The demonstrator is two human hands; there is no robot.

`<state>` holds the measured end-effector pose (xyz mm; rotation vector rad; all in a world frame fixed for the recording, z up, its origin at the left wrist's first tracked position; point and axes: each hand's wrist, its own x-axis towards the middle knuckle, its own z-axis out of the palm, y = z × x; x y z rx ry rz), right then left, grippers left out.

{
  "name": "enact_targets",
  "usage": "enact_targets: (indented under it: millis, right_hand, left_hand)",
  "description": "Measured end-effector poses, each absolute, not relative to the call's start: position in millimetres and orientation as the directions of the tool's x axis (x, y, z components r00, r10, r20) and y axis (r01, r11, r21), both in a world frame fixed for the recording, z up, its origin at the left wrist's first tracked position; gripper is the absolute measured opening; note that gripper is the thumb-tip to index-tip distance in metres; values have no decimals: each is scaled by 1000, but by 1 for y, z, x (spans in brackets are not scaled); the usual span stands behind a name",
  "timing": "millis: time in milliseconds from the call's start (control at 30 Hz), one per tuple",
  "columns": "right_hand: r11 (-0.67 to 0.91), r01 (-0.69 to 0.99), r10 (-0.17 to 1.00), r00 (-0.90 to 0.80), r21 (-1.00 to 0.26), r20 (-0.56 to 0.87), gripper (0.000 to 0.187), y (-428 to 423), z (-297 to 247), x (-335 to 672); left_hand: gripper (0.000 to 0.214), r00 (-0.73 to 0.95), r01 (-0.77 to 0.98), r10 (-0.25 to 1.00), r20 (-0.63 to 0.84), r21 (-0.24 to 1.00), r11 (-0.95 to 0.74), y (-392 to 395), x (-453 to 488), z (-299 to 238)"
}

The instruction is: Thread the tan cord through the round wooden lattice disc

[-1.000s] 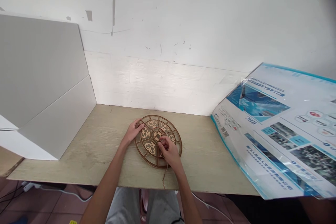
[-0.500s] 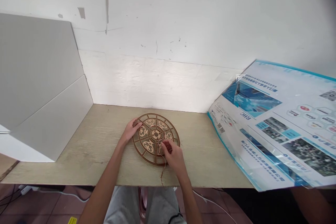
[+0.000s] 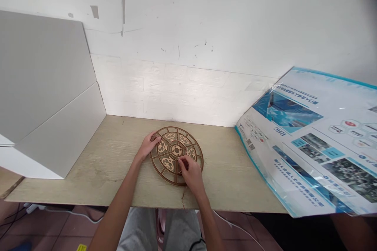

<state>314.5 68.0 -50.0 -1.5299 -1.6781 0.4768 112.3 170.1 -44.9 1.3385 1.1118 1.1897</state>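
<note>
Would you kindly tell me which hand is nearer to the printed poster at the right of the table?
Right. The right hand rests on the round fretwork wooden disc, left of the printed poster; the left hand lies further off, at the disc's opposite edge.

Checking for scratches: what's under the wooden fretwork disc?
Pale wooden board shows through the cutouts of the disc; beneath its solid bands, left hand and right hand, nothing can be seen.

Dark brown fretwork disc (image 3: 176, 150) with pale scroll inlays, blue-and-white printed poster (image 3: 312, 141), pale tan plywood tabletop (image 3: 103, 164)
</note>
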Motion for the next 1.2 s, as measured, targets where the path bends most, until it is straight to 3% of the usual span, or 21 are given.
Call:
enact_targets:
  millis: [200, 1200]
  right_hand:
    - [186, 616, 968, 20, -766, 251, 27, 69, -51, 317]
    - [199, 651, 961, 15, -732, 275, 28, 74, -54, 313]
  left_hand:
    - [53, 125, -5, 987, 97, 995, -97, 169, 112, -46]
    - [49, 127, 64, 986, 111, 991, -120, 165, 112, -42]
